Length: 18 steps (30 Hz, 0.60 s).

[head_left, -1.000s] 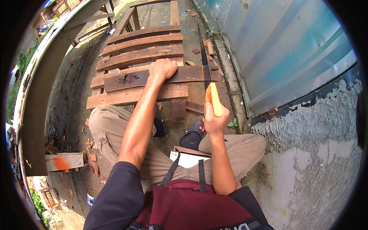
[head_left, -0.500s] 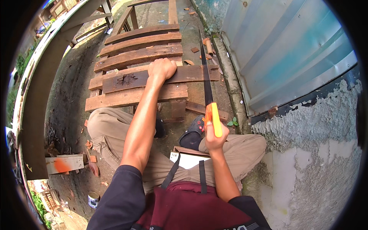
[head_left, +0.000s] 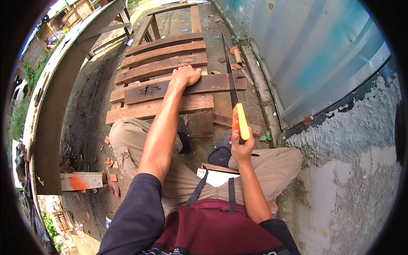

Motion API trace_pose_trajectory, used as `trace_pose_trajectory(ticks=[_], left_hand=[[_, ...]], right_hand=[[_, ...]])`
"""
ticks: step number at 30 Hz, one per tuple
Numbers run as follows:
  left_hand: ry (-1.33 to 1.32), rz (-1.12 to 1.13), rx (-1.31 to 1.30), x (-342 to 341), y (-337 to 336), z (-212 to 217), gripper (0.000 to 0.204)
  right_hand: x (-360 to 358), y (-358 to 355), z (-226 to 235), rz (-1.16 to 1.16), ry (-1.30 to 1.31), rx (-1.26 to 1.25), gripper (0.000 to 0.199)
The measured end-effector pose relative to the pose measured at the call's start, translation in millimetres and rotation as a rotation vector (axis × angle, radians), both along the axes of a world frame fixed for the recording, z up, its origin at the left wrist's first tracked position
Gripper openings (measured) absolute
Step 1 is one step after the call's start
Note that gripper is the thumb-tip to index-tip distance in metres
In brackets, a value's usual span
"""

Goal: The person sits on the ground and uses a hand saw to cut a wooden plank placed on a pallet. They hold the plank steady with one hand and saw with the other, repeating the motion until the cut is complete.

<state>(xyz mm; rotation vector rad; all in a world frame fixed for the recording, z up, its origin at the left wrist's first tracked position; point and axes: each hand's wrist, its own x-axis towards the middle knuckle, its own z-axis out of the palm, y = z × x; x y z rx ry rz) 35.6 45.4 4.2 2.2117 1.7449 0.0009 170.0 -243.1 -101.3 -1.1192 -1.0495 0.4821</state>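
My right hand is closed round the orange and yellow handle of a handsaw. The long dark blade points away from me and crosses a dark wooden plank near its right end. My left hand presses on that plank's middle, its fingers bent over the far edge. Under the plank is a slatted wooden frame of reddish-brown boards, and the plank's right end sticks out past the slats. How deep the blade sits in the wood cannot be made out.
A corrugated metal sheet and a rough wall rise at my right. Offcuts of wood lie by my right foot. A small plant grows at the kerb. An orange-marked board lies at the left beside a large wooden structure.
The saw and my right hand have moved forward, away from me, across the plank. My left hand stays on the plank. The whole view has shifted slightly.
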Motion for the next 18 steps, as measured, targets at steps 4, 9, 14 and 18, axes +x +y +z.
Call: trace_pose_trajectory(ticks=[4, 9, 14, 18], left_hand=[[-0.011, 0.057, -0.097, 3.9, 2.4, 10.2, 0.067], [0.008, 0.012, -0.128, 0.8, 15.9, 1.8, 0.067], [-0.059, -0.012, -0.29, 3.5, 29.3, -2.6, 0.07], [0.06, 0.004, -0.386, 11.6, 21.0, 18.2, 0.074]], right_hand=[[0.1, 5.4, 36.7, -0.034, 0.042, -0.015, 0.04], [6.5, 2.6, 32.8, -0.01, 0.03, -0.164, 0.026], [11.4, 0.2, 34.3, 0.02, 0.087, -0.204, 0.025], [12.4, 5.6, 53.5, 0.039, 0.133, -0.227, 0.025]])
